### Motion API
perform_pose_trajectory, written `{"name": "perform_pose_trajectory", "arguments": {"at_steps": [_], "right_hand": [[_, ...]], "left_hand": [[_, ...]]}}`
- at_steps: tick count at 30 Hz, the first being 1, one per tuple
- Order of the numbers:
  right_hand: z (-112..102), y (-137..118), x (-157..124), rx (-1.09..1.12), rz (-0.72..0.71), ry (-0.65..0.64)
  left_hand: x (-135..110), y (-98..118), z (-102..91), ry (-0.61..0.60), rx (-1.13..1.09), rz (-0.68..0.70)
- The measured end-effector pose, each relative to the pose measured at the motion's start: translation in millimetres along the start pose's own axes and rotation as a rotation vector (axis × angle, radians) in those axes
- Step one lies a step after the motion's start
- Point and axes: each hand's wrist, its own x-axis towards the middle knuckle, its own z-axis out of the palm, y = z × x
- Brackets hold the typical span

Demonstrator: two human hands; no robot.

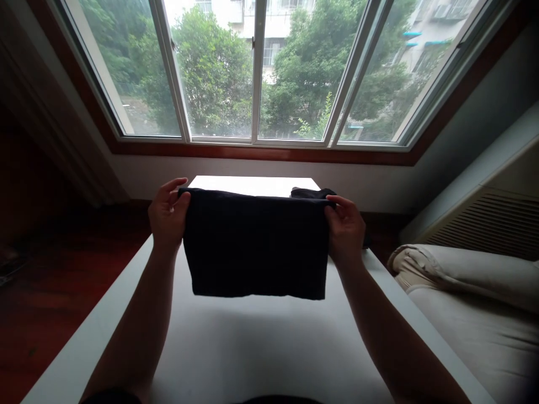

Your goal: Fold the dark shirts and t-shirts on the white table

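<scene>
"Where's the dark cloth (256,244)?"

"Say the middle of the white table (269,353) is the clock's middle, and the window (219,84) is at 12. The cloth hangs on the 12 o'clock side, up in front of the person."

"What are the fingers doing?"

"The left hand (168,216) pinches the top corner at 11 o'clock, thumb in front. The right hand (346,227) pinches the other top corner at 1 o'clock the same way."

"How much is done?"

"I think the lifting and spreading part is done. The top edge is pulled almost straight, and the cloth looks pretty flat. I can't tell if it's one layer or folded."

"What's not done?"

"It's not laid flat on the table yet. I can't tell if the bottom edge touches. And there's a dark bundle (309,193) at 1 o'clock, all lumpy, partly hidden behind the cloth."
</scene>
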Motion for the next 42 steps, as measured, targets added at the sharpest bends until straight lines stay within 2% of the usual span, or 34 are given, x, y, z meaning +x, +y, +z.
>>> {"name": "perform_pose_trajectory", "arguments": {"at_steps": [2, 5, 8, 10, 12, 14, 17, 20, 22, 24, 26, 28, 30, 33, 35, 39, 42], "right_hand": [[3.1, 20.7, 1.0, 0.044, 0.161, -0.098], [7.9, 67.8, -1.2, 0.066, 0.390, -0.230], [9.1, 116.6, -9.0, -0.098, 0.573, -0.411], [8.5, 139.5, -15.5, -0.289, 0.554, -0.486], [8.4, 150.7, -21.7, -0.476, 0.419, -0.508], [10.5, 150.6, -27.5, -0.594, 0.256, -0.518], [19.3, 138.1, -37.6, -0.641, 0.045, -0.554], [31.4, 127.4, -51.5, -0.641, -0.104, -0.725], [37.1, 128.2, -61.1, -0.668, -0.135, -0.874], [38.4, 135.9, -68.0, -0.742, -0.123, -0.966], [34.9, 147.7, -70.7, -0.829, -0.083, -1.005], [28.4, 159.9, -69.5, -0.895, -0.029, -1.013], [21.6, 169.2, -66.6, -0.928, 0.016, -1.013], [16.2, 173.1, -63.7, -0.943, 0.036, -1.007], [17.7, 168.3, -63.7, -0.951, 0.027, -0.985], [33.7, 147.5, -67.3, -0.900, -0.077, -0.951], [51.9, 136.6, -72.3, -0.818, -0.182, -0.982]], "left_hand": [[3.1, -25.8, -0.4, -0.139, -0.022, -0.186], [-0.8, -85.2, -1.0, -0.355, 0.011, -0.514], [-17.9, -145.4, -2.1, -0.376, 0.181, -0.702], [-30.6, -173.4, -2.4, -0.374, 0.261, -0.765], [-39.0, -188.3, -1.7, -0.374, 0.323, -0.771], [-42.4, -191.4, 1.3, -0.361, 0.415, -0.695], [-45.6, -180.0, 13.4, -0.341, 0.538, -0.467], [-57.8, -159.4, 35.6, -0.474, 0.603, -0.231], [-73.0, -147.6, 52.4, -0.631, 0.648, -0.098], [-90.8, -142.7, 65.9, -0.780, 0.683, 0.001], [-106.9, -147.0, 73.0, -0.908, 0.725, 0.042], [-117.1, -158.9, 72.9, -0.977, 0.775, 0.024], [-119.8, -173.9, 67.3, -0.954, 0.832, -0.018], [-114.6, -190.4, 55.7, -0.810, 0.925, -0.085], [-110.5, -192.7, 50.5, -0.729, 0.958, -0.124], [-113.6, -177.2, 55.6, -0.691, 0.929, -0.062], [-126.4, -160.4, 69.7, -0.761, 0.881, 0.036]]}}
